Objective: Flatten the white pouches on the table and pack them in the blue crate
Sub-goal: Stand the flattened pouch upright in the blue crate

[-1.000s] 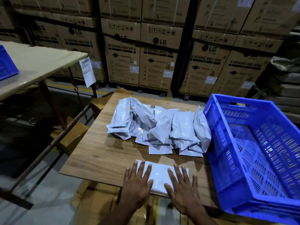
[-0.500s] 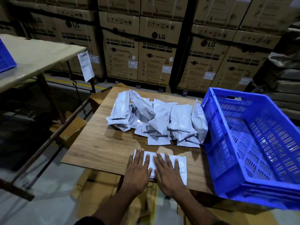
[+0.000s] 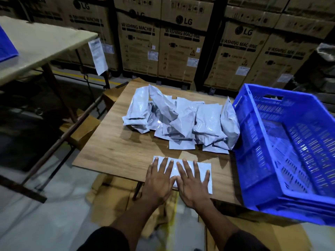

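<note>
One wide-angle camera sits on my head, looking forward and down across the bench (image 3: 116, 153) toward stacked cartons (image 3: 183, 51) behind it. It is close enough that my forearms fill the lower edge.

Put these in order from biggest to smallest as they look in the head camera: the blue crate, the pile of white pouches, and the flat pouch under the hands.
1. blue crate, though it also sits nearer the camera on the right.
2. pile of white pouches.
3. flat pouch, partly hidden by both hands.
</note>
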Demonstrator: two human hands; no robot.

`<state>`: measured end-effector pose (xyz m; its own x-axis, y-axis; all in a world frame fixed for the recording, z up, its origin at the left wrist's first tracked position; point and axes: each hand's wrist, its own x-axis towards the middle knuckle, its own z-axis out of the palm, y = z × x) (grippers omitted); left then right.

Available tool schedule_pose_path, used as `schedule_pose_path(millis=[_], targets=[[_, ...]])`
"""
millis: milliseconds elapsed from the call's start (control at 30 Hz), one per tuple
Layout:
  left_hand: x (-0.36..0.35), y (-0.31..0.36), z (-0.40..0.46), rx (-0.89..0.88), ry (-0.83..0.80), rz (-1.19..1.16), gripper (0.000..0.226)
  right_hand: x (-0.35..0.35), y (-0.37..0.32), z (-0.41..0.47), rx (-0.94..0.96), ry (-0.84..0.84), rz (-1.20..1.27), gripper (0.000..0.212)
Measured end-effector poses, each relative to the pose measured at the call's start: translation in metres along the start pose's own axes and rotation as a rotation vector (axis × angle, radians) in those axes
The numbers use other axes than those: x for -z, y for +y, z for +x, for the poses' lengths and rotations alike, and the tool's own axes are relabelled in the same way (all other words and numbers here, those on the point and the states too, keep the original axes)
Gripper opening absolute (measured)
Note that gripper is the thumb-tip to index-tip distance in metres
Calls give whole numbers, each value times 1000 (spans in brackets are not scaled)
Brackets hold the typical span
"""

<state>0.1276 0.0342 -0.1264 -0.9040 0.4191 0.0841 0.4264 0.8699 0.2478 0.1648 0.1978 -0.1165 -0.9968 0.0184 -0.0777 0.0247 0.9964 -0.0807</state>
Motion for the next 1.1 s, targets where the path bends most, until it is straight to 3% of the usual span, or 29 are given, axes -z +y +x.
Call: schedule_pose_path(millis=[167, 367, 600, 900, 1100], targets=[[0, 1, -3, -24, 61, -25, 59, 1, -2, -1, -7, -37, 14, 60], [4, 1, -3, -16, -8, -23, 58, 6, 24, -8, -17, 0, 20, 71], [8, 1, -1, 26, -68, -14, 61, 19, 21, -6, -46, -130, 51, 67], [-3, -8, -2, -3, -63, -2, 72, 21, 24, 0, 151, -181, 52, 63], [1, -10, 3, 27, -172, -38, 73, 17, 35, -12, 232, -27, 59, 69]])
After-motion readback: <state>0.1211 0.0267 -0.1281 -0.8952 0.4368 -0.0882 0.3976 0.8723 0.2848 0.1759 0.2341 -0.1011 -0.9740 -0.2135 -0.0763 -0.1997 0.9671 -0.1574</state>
